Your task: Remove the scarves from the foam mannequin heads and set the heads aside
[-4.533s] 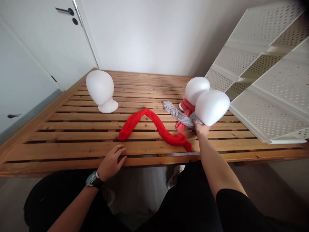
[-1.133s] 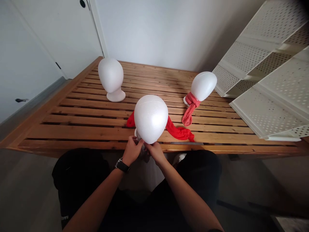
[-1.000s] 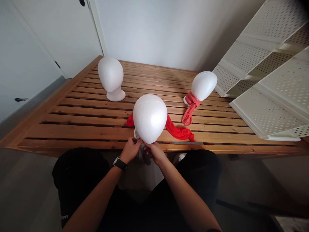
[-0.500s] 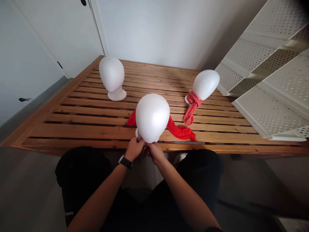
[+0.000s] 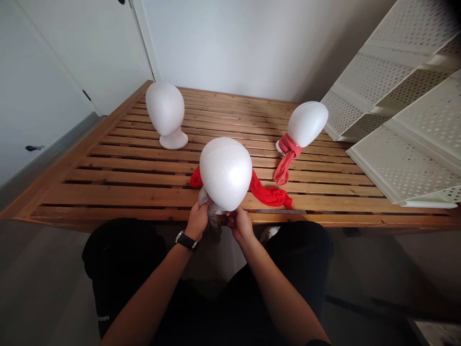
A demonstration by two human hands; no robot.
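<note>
Slatted wooden table (image 5: 108,190), smooth foam head (image 5: 225,173)

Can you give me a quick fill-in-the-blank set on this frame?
1. Both hands, left hand and right hand, grip a ____ cloth under the near foam head.
2. The table carries ____ foam heads.
3. The far right head wears a ____ scarf.

Missing words: grey; three; red
</note>
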